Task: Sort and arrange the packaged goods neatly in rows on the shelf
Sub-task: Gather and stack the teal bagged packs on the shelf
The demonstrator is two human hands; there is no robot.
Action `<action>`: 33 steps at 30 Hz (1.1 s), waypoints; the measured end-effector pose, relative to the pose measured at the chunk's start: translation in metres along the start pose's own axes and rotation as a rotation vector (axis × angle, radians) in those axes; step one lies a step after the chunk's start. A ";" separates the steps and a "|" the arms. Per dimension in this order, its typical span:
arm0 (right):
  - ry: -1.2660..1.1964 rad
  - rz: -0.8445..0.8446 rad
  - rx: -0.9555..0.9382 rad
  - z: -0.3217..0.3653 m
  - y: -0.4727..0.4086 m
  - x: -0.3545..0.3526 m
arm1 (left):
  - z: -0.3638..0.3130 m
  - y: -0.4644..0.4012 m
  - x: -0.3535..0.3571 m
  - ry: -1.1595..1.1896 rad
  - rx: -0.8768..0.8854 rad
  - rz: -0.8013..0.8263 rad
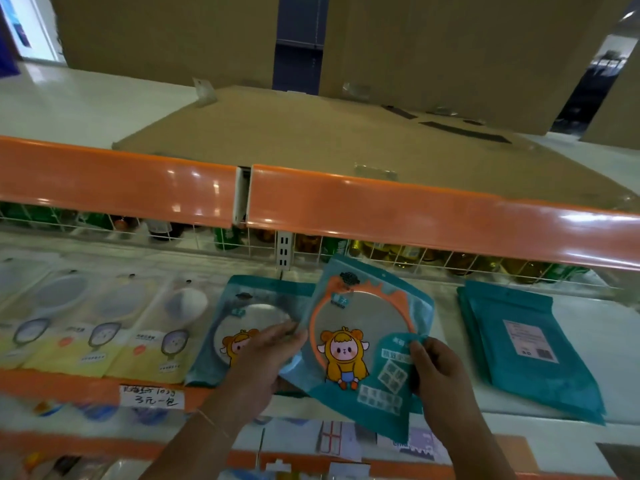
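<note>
I hold a teal pouch (367, 327) with a cartoon girl and a clear round window, tilted above the white shelf (588, 344). My left hand (263, 362) grips its left edge and my right hand (440, 372) pinches its right edge. Under my left hand a second identical teal pouch (249, 306) lies flat on the shelf. At the right sits a stack of teal pouches (530, 344) lying back side up with a white label. To the left runs a row of yellow-and-clear pouches (104, 323).
An orange shelf edge (346, 209) overhangs just above, with flat cardboard (311, 133) on top. Behind a white wire rail (381, 258) stand bottles. A handwritten price tag (150, 396) is on the front lip. A lower shelf holds more goods.
</note>
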State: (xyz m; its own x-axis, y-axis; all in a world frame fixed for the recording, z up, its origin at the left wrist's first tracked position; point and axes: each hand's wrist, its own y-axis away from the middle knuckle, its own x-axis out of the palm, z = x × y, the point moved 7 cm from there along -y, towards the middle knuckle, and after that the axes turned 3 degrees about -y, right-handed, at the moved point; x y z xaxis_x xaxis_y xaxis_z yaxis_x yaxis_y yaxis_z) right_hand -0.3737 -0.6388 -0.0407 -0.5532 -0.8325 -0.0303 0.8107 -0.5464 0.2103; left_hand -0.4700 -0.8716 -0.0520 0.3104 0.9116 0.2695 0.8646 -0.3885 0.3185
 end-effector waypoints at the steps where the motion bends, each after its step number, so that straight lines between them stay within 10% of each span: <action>1: 0.005 0.000 0.005 -0.001 -0.002 -0.004 | 0.001 0.002 0.004 -0.060 -0.009 0.021; 7: 0.000 -0.050 0.038 -0.001 -0.014 -0.033 | 0.011 0.004 0.045 -0.278 -0.009 0.111; 21: -0.012 0.044 0.126 -0.016 -0.086 -0.094 | 0.023 -0.029 0.124 -0.625 0.134 -0.294; 33: 0.045 0.104 0.148 -0.055 -0.137 -0.160 | 0.069 -0.038 0.205 -0.414 -0.127 -0.221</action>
State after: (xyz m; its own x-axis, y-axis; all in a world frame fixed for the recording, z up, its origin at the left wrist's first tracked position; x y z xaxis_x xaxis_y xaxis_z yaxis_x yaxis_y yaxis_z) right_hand -0.3863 -0.4359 -0.1180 -0.4562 -0.8888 -0.0436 0.8241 -0.4405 0.3561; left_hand -0.4120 -0.6601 -0.0718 0.2780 0.9409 -0.1937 0.8805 -0.1689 0.4430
